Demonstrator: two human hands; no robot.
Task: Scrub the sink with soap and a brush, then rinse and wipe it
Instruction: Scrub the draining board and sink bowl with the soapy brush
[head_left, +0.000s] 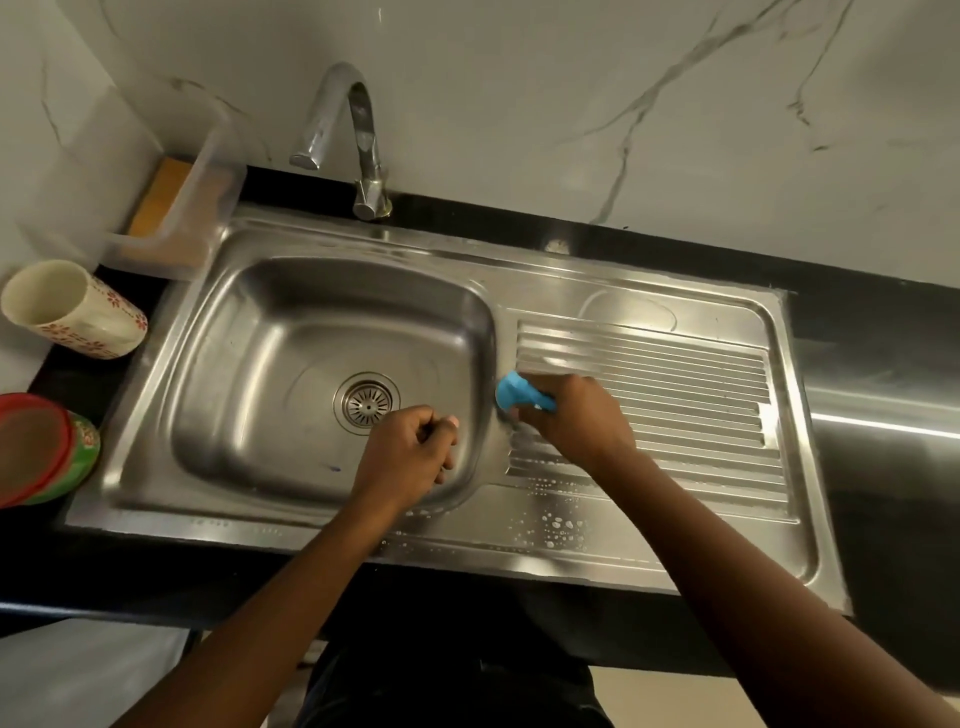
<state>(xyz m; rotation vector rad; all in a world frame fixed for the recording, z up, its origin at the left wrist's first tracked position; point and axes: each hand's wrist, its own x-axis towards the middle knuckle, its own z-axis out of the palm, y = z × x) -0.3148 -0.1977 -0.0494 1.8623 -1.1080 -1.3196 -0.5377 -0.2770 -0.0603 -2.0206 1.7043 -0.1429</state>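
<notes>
A stainless steel sink (270, 332) with a round drain (367, 402) fills the middle of the view, and a ribbed drainboard (675, 395) lies to its right. My right hand (576, 415) grips a blue brush (514, 393) and holds its head down on the strip between basin and drainboard. Soapy droplets (561, 527) speckle the front rim. My left hand (410, 454) hovers over the basin's front right corner with its fingers curled, holding nothing that I can see. The chrome tap (358, 140) stands behind the basin, with no water running.
A clear plastic container (171, 208) with an orange item inside sits at the back left. A floral cup (72, 312) stands left of the sink, and a red-lidded green container (47, 447) sits in front of it. Black countertop (883, 332) surrounds the sink.
</notes>
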